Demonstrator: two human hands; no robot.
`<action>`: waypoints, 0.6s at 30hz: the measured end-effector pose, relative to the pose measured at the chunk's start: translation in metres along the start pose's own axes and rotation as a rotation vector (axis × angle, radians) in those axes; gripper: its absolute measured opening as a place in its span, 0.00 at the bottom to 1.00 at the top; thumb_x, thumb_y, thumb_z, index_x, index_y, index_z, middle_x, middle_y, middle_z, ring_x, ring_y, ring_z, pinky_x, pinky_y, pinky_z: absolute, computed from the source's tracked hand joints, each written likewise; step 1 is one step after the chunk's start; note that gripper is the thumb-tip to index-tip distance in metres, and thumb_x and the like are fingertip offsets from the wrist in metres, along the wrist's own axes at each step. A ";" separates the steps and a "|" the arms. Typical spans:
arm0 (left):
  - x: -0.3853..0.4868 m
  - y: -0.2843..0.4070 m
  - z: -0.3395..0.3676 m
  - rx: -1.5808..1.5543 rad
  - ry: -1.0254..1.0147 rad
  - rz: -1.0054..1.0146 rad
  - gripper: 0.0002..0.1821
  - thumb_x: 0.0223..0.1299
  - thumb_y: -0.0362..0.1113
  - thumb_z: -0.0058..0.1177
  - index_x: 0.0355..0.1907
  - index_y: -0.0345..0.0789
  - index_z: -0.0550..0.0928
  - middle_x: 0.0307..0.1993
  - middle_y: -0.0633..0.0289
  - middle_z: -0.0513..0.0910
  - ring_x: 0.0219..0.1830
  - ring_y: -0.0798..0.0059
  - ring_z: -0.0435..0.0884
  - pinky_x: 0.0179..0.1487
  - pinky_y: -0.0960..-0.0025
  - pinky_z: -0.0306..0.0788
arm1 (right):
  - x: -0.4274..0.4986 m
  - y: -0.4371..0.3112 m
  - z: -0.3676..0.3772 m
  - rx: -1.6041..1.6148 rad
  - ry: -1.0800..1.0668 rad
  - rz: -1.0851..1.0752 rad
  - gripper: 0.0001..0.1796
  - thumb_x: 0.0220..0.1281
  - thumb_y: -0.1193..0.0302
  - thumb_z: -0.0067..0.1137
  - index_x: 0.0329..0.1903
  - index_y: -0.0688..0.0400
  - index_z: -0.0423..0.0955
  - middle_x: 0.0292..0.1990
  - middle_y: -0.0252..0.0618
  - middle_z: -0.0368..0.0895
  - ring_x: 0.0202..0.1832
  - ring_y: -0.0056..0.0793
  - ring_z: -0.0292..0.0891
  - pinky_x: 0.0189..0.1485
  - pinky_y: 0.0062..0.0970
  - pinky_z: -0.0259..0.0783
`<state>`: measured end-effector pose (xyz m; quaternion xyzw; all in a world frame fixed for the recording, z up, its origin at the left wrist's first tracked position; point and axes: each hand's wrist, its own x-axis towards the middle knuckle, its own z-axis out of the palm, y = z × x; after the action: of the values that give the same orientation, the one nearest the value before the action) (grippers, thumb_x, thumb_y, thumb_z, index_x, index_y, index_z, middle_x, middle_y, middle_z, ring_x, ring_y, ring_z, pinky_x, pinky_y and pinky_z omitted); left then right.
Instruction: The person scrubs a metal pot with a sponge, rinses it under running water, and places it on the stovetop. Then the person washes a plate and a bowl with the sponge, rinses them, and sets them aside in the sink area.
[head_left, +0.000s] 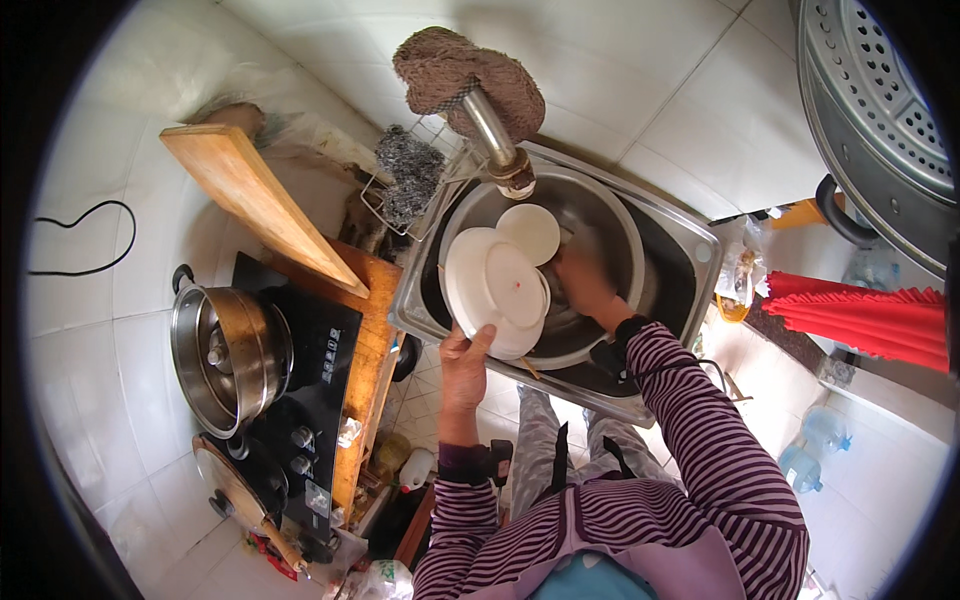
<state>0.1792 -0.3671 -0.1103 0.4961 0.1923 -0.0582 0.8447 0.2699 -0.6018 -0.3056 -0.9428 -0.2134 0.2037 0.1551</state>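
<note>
My left hand (463, 367) grips the near edge of a white dish (499, 292), tilted so that its base with a foot ring faces up. Beside it a smaller white bowl (529, 232) sits within the round metal basin (630, 225). My right hand (585, 277) is inside the basin to the right of the dishes, blurred, and whether it holds anything cannot be made out. Part of another white rim shows from under the tilted dish. A thin wooden stick (530, 367) pokes out below it. The basin stands in a stainless steel sink (682, 330).
Above the basin hangs a metal faucet (491, 131) with a brown cloth (431, 67) behind it. Steel wool (409, 169) fills a wire rack. To the left are a wooden cutting board (262, 206), a steel pot (251, 352) and a black gas stove (341, 337). A large steamer (855, 142) looms upper right.
</note>
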 end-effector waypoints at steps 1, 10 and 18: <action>0.000 0.000 0.002 0.041 0.015 -0.017 0.20 0.61 0.26 0.55 0.57 0.31 0.76 0.51 0.65 0.79 0.52 0.79 0.75 0.58 0.73 0.67 | 0.003 0.004 0.000 0.066 0.151 0.074 0.32 0.45 0.77 0.60 0.59 0.57 0.68 0.66 0.49 0.55 0.67 0.53 0.53 0.63 0.58 0.57; -0.008 0.004 0.026 0.115 -0.091 0.056 0.20 0.60 0.24 0.53 0.57 0.30 0.76 0.55 0.66 0.76 0.54 0.77 0.75 0.59 0.72 0.67 | -0.021 -0.018 -0.071 1.134 0.173 0.401 0.26 0.44 0.78 0.64 0.52 0.64 0.72 0.43 0.41 0.79 0.44 0.29 0.76 0.47 0.27 0.73; -0.020 0.018 0.062 0.159 -0.123 0.102 0.21 0.60 0.26 0.53 0.57 0.32 0.76 0.53 0.65 0.77 0.53 0.77 0.76 0.56 0.73 0.70 | -0.101 -0.116 -0.187 1.389 0.501 -0.064 0.23 0.48 0.80 0.62 0.51 0.60 0.73 0.44 0.40 0.78 0.45 0.29 0.77 0.47 0.27 0.75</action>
<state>0.1829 -0.4135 -0.0609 0.5661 0.1096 -0.0605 0.8148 0.2313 -0.5870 -0.0670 -0.6390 -0.0211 0.0657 0.7661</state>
